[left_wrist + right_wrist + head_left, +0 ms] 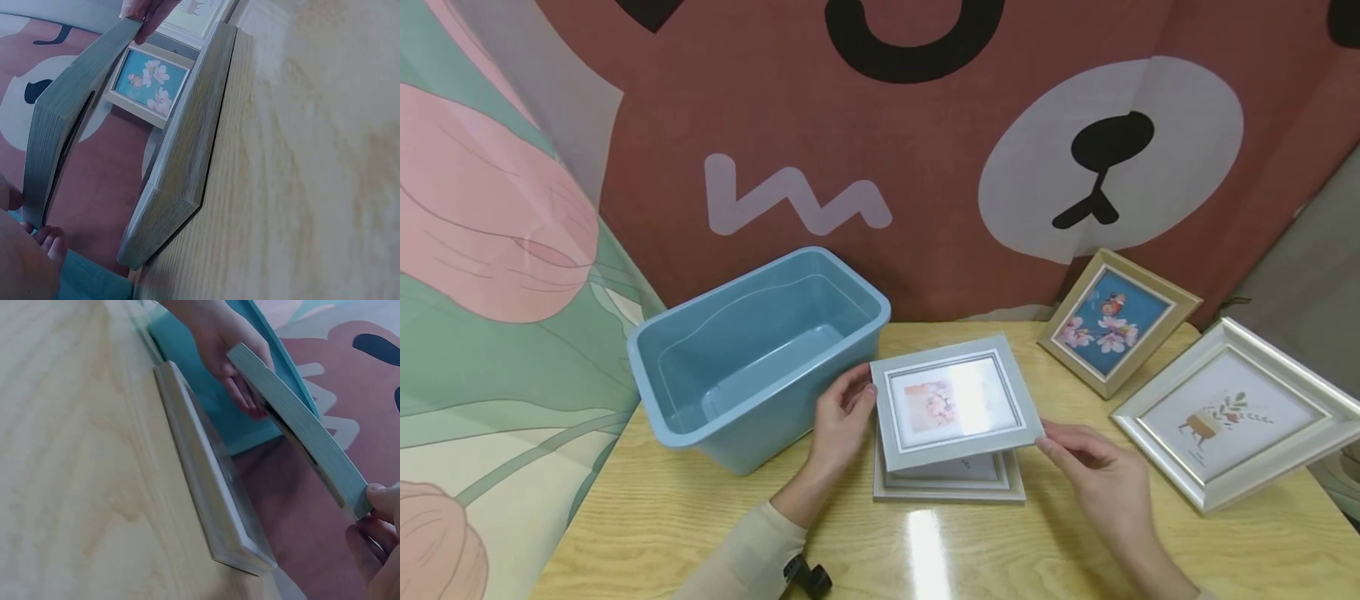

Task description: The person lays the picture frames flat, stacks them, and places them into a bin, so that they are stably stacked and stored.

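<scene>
A pale grey-green picture frame with a pink flower print is held face up above another picture frame that lies flat on the table. My left hand grips its left edge, thumb on top. At its near right corner, my right hand pinches it between thumb and fingers. Both wrist views show a gap between the held frame and the lower frame. Most of the lower frame's picture is hidden in the head view.
A blue plastic bin stands at the left on the wooden table. At the right, a gold frame with a blossom picture and a silver frame with a plant print lean upright. A patterned curtain hangs behind.
</scene>
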Action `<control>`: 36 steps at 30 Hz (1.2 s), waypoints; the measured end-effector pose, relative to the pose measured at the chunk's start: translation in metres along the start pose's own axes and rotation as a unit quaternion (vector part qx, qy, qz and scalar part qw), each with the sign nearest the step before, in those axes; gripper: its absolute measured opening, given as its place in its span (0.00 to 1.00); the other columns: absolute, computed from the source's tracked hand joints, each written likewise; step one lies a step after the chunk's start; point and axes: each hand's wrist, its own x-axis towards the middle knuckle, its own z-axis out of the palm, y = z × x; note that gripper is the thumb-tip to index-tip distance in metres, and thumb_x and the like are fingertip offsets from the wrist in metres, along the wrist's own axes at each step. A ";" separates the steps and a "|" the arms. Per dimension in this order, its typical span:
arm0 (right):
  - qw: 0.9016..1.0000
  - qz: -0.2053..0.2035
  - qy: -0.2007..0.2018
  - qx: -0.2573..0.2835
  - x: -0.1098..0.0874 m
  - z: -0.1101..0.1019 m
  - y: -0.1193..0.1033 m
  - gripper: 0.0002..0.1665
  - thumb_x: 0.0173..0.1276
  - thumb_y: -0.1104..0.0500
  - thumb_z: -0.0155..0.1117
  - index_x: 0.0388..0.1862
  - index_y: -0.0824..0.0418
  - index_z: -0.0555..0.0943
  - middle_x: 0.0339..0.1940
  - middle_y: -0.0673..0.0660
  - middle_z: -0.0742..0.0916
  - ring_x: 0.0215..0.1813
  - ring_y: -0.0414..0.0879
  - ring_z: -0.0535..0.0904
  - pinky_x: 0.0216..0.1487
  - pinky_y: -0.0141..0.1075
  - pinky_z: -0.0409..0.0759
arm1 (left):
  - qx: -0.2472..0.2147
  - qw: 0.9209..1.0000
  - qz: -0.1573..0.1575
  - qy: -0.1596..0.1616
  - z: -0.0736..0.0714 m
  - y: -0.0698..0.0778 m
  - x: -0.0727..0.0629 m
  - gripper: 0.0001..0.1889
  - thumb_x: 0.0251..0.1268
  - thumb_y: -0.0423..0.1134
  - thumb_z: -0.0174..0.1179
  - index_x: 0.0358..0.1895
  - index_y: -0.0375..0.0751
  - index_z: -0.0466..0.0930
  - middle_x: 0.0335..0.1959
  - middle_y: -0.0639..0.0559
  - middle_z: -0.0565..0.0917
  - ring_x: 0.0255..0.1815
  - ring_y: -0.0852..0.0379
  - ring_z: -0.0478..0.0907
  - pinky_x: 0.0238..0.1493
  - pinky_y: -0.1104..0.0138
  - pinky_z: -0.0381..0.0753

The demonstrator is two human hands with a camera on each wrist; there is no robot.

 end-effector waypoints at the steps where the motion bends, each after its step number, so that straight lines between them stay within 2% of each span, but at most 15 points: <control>1: 1.000 -0.001 0.001 0.003 -0.001 0.001 0.000 0.08 0.62 0.76 0.78 0.40 0.72 0.91 0.43 0.35 0.94 0.47 0.28 0.90 0.51 0.22 0.87 | 0.004 1.000 0.000 -0.001 0.000 0.000 0.000 0.20 0.79 0.28 0.57 0.69 0.23 0.77 0.65 0.27 0.83 0.69 0.33 0.82 0.73 0.54 0.82; 9: 1.000 -0.008 0.009 -0.002 -0.013 0.006 0.000 0.08 0.61 0.78 0.77 0.37 0.71 0.91 0.41 0.34 0.93 0.46 0.27 0.89 0.51 0.21 0.86 | 0.022 1.000 -0.002 -0.011 0.001 0.001 0.002 0.21 0.80 0.28 0.55 0.70 0.24 0.77 0.66 0.28 0.83 0.68 0.34 0.82 0.73 0.53 0.83; 15: 1.000 0.007 0.013 0.022 -0.024 0.013 0.005 0.09 0.59 0.81 0.75 0.38 0.75 0.90 0.40 0.41 0.95 0.45 0.29 0.90 0.52 0.23 0.87 | 0.039 0.999 -0.002 -0.018 0.001 0.001 0.003 0.21 0.81 0.29 0.54 0.72 0.26 0.76 0.67 0.29 0.83 0.69 0.35 0.82 0.73 0.50 0.82; 19: 0.999 0.019 0.017 0.022 -0.031 0.016 0.010 0.10 0.59 0.80 0.76 0.39 0.73 0.91 0.41 0.44 0.95 0.44 0.30 0.90 0.50 0.23 0.88 | 0.050 0.998 -0.010 -0.026 0.001 0.000 0.003 0.21 0.82 0.30 0.53 0.73 0.28 0.76 0.69 0.31 0.82 0.71 0.37 0.81 0.75 0.50 0.81; 23: 0.999 0.031 0.008 0.011 -0.037 0.017 0.014 0.09 0.60 0.77 0.78 0.38 0.69 0.92 0.42 0.48 0.95 0.44 0.29 0.89 0.47 0.22 0.87 | 0.066 0.997 0.004 -0.031 0.002 -0.003 0.002 0.21 0.81 0.28 0.53 0.71 0.26 0.76 0.68 0.29 0.82 0.70 0.35 0.81 0.73 0.48 0.81; 28: 1.000 0.017 0.002 -0.008 -0.041 0.017 0.020 0.08 0.60 0.76 0.79 0.36 0.68 0.93 0.41 0.53 0.96 0.45 0.26 0.88 0.49 0.18 0.85 | 0.078 0.996 0.016 -0.032 0.003 -0.005 0.001 0.20 0.80 0.27 0.53 0.69 0.24 0.77 0.64 0.27 0.84 0.67 0.34 0.83 0.71 0.47 0.83; 32: 1.000 0.015 -0.003 -0.006 -0.043 0.018 0.022 0.08 0.59 0.78 0.78 0.35 0.69 0.92 0.41 0.51 0.96 0.46 0.26 0.88 0.51 0.17 0.84 | 0.090 0.995 0.005 -0.034 0.003 -0.005 0.000 0.20 0.80 0.28 0.53 0.69 0.25 0.78 0.64 0.29 0.84 0.66 0.36 0.83 0.70 0.48 0.83; 36: 1.000 0.024 -0.008 -0.004 -0.044 0.018 0.023 0.07 0.60 0.77 0.78 0.35 0.69 0.92 0.40 0.41 0.94 0.46 0.25 0.88 0.51 0.18 0.84 | 0.097 0.995 -0.013 -0.031 0.003 -0.007 -0.001 0.20 0.80 0.28 0.54 0.70 0.27 0.78 0.64 0.30 0.84 0.67 0.36 0.83 0.71 0.47 0.83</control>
